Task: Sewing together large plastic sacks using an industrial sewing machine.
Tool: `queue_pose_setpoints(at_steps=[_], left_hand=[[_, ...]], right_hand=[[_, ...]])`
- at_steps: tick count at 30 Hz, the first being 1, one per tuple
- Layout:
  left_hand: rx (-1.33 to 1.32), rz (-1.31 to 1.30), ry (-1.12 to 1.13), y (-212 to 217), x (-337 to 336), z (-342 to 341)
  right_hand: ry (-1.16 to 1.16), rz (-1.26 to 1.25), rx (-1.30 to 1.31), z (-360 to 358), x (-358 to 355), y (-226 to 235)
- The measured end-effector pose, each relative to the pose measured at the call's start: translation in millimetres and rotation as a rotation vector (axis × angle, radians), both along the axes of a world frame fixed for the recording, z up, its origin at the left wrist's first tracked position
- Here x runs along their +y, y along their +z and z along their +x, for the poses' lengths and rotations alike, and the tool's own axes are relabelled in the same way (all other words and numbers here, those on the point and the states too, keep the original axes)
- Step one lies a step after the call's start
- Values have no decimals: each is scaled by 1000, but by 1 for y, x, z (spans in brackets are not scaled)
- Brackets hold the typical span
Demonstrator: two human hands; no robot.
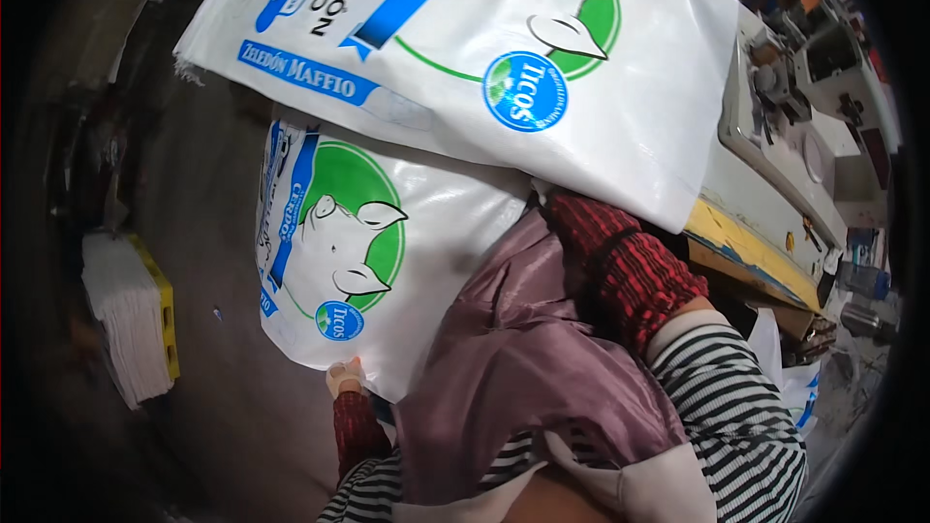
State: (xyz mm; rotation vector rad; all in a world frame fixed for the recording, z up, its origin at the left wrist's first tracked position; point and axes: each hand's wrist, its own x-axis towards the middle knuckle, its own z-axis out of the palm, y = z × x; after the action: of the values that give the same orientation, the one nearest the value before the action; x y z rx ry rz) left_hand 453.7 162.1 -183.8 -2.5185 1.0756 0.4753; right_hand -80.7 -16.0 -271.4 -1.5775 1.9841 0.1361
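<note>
So far, the top bag (630, 126) only partly covers the lower bag (441, 208). Left fingers (355, 363) pinch the lower bag's edge; right fingers hide by the top bag, so I can't tell.

By the dark brownish floor (228, 407), a white layered stack (126, 320) is carried at the left, bordered on its right side by a yellow slotted piece (167, 315); a tiny scrap (217, 313) is borne nearby. At the right, a machine (778, 87) is supported by a pale tabletop (770, 150).
</note>
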Motion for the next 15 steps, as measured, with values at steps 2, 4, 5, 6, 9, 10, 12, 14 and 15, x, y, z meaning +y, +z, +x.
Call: queue_pose_setpoints(at_steps=[2,4,5,6,9,10,12,14,15], left_hand=[[-68,37,-103,13,-12,-13],[-316,-42,-270,41,-35,-46],[-482,-153,-363,56,-58,-77],[-371,-331,-463,65,-80,-87],[129,-1015,-926,123,-144,-250],[449,-1040,-904,142,-149,-311],[559,-970,-1359,157,-148,-423],[688,-1001,-1529,157,-129,-506],[734,-983,-1576,149,-126,-530]], right_hand=[[-34,-23,-20,-11,-5,15],[-55,-44,-43,-18,0,27],[-66,-54,-52,-23,3,31],[-60,-72,-68,-19,4,34],[-83,-96,-105,-26,19,34],[-80,-112,-125,-22,23,37],[-101,-120,-144,-31,41,40],[-85,-148,-173,-26,57,46],[-73,-167,-200,-23,63,47]])
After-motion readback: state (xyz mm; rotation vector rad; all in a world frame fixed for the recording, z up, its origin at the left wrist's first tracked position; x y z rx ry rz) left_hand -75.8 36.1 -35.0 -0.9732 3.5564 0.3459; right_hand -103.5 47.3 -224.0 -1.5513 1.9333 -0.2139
